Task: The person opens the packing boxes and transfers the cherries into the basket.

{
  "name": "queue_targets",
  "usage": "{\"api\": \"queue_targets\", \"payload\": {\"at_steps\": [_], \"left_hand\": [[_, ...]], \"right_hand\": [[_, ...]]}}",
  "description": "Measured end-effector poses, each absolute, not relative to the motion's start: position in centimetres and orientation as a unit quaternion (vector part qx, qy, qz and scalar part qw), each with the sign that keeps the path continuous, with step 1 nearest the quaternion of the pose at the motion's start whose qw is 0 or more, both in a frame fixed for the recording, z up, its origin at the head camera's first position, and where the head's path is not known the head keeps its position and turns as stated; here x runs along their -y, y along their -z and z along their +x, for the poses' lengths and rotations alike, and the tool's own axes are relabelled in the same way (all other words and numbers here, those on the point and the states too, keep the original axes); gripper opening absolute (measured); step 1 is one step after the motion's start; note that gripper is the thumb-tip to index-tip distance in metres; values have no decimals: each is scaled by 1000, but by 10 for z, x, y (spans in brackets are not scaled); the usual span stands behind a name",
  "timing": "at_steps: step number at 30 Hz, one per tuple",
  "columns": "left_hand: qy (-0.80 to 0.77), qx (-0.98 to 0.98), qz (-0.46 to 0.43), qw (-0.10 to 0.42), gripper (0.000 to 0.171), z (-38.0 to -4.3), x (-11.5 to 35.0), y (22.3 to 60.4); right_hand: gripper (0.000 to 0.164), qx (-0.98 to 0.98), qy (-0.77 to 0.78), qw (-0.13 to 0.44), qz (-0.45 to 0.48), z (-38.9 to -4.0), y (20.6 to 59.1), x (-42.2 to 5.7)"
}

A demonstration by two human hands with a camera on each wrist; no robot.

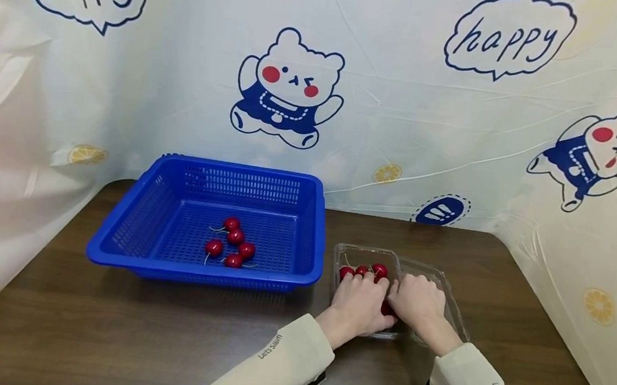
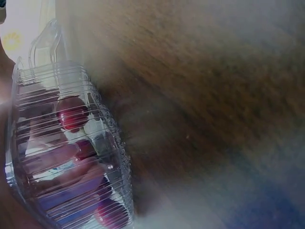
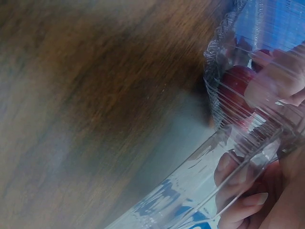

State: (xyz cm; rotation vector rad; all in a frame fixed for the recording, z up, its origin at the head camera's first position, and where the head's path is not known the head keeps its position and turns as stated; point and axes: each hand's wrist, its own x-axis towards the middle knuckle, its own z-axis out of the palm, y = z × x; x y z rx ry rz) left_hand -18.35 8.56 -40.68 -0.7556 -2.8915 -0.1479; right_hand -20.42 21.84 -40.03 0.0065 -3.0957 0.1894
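Observation:
A clear plastic box point(image 1: 340, 250) holding several red cherries point(image 1: 380, 270) stands on the table, its hinged lid point(image 1: 457, 305) folded out to the right. My left hand point(image 1: 360, 304) reaches into it from the front, fingers over the cherries and thumb spread apart. Through the ribbed wall in the left wrist view, fingertips lie right at a cherry point(image 2: 85, 150). My right hand point(image 1: 420, 301) grips the box's right edge by the hinge, its fingers point(image 3: 238, 210) curled there in the right wrist view. Another cherry point(image 3: 236, 86) shows close to the wall.
Left of the box stands a blue plastic basket point(image 1: 204, 269) with several cherries point(image 1: 235, 236) on its floor. Both are on a dark wooden table point(image 1: 185, 343). A printed curtain point(image 1: 384, 113) hangs along the table's back and sides.

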Motion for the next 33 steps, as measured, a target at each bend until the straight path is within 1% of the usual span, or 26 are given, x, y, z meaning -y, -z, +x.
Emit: {"api": "queue_targets", "payload": {"at_steps": [5, 8, 16, 22, 26, 33], "left_hand": [[64, 965, -250, 56, 39, -185, -85, 407], [67, 964, -250, 51, 34, -185, -85, 406], [57, 967, -245, 38, 36, -185, -86, 406], [55, 967, -245, 34, 32, -185, -85, 405], [56, 968, -244, 27, 33, -185, -85, 403], [66, 970, -233, 14, 34, -186, -86, 403]], "right_hand": [[40, 998, -63, 22, 3, -204, 400, -219], [40, 998, -63, 29, 5, -204, 400, -219], [38, 998, -64, 29, 5, -204, 400, -218], [39, 997, -64, 36, 6, -204, 401, -219], [39, 997, -66, 40, 6, -205, 402, -219], [42, 997, -68, 31, 7, -204, 400, -220]]}}
